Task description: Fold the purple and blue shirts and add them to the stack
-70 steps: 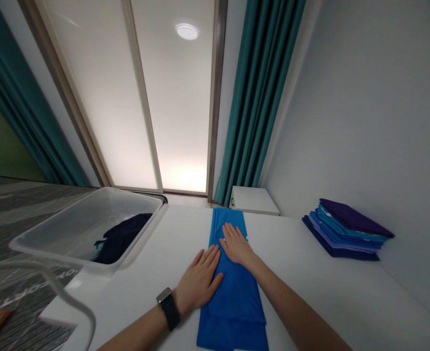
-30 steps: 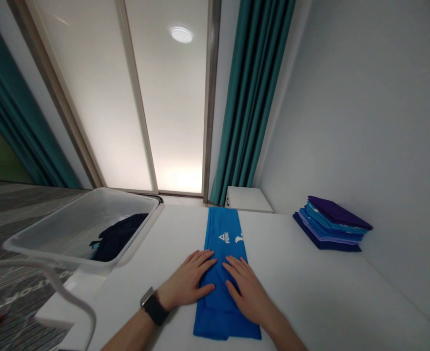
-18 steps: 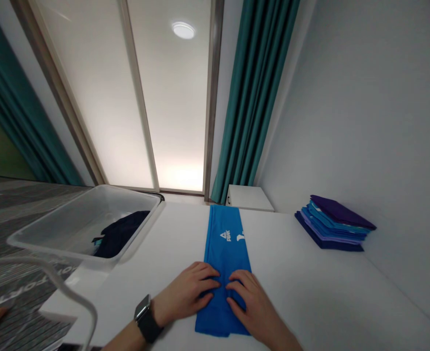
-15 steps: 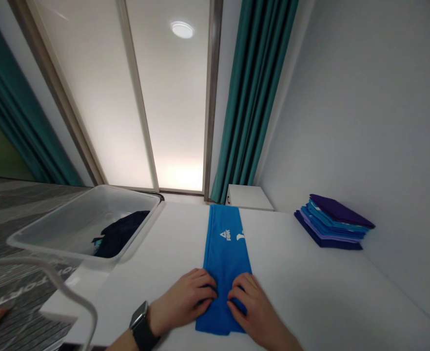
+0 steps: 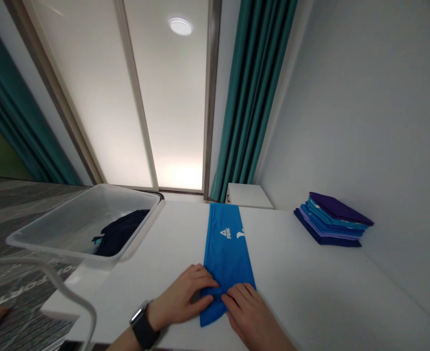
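A bright blue garment [image 5: 224,248], folded into a long narrow strip with a white printed logo, lies on the white table in front of me. My left hand [image 5: 189,295], wearing a black watch [image 5: 144,324] on its wrist, grips the strip's left edge near its close end, thumb lower than the fingers. On the opposite edge, my right hand [image 5: 246,309] has its fingers curled over the cloth, hiding the near right corner. Between the hands the fabric is bunched, and the near end tapers to a slanted flap under my left thumb.
Left of the table stands a translucent plastic bin [image 5: 57,243] with dark navy clothing [image 5: 122,231] inside. A stack of folded blue and purple clothes [image 5: 332,222] rests by the wall at right. A white cabinet [image 5: 249,195] is beyond the table [image 5: 291,292]; a grey curved tube [image 5: 65,287] crosses lower left.
My right hand has moved slightly down and left, drawing in the near right part of the garment. The near end has gone from flat and wide to bunched and slanted.
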`<state>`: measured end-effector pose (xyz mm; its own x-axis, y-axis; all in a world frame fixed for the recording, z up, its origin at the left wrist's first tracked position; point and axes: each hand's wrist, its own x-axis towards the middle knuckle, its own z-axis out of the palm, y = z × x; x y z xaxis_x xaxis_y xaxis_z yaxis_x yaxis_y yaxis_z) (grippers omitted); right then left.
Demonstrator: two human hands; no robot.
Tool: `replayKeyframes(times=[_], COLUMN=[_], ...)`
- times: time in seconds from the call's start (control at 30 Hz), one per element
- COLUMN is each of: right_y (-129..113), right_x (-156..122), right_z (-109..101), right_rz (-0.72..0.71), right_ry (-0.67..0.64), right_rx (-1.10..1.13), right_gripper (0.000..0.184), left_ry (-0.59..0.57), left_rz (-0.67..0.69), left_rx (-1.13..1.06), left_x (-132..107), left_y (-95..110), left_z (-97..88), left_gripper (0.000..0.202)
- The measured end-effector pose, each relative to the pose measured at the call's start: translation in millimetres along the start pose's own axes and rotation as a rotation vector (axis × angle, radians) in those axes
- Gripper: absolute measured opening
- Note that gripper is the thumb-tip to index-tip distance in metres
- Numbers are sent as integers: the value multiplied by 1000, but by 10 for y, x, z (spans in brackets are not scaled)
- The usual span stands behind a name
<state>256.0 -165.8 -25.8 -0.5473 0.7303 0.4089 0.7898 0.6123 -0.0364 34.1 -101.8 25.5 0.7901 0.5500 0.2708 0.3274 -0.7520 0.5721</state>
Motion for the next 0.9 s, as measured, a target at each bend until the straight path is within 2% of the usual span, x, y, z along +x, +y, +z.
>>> replayKeyframes(times=[0.13,0.33,0.4,0.5,0.63,0.83,0.9], right_y=[-11,46,82,126,143,186,206], right_x=[26,150,196,233,195,44,-4], right_z=[19,-206,-271,-323,-339,-324,-305], right_rz=[56,230,255,250,241,263,268], right_ry=[3,-120,-150,-178,-199,-209,-194], right_rx=[-29,199,273,355,404,283,242], right_gripper=[29,30,30,31,32,39,38], left_ry=[-26,-87,-67,-14,-13,36,17], left_rz=[3,38,46,70,90,10,10], left_rx=[-5,114,130,125,65,-43,-44], left_x=[-24,-52,-48,-14,48,65,56], left_y=[-7,-18,-31,-43,-16,23,26], left_z=[-3,46,75,118,144,113,106], left_gripper=[49,87,77,46,28,29,28])
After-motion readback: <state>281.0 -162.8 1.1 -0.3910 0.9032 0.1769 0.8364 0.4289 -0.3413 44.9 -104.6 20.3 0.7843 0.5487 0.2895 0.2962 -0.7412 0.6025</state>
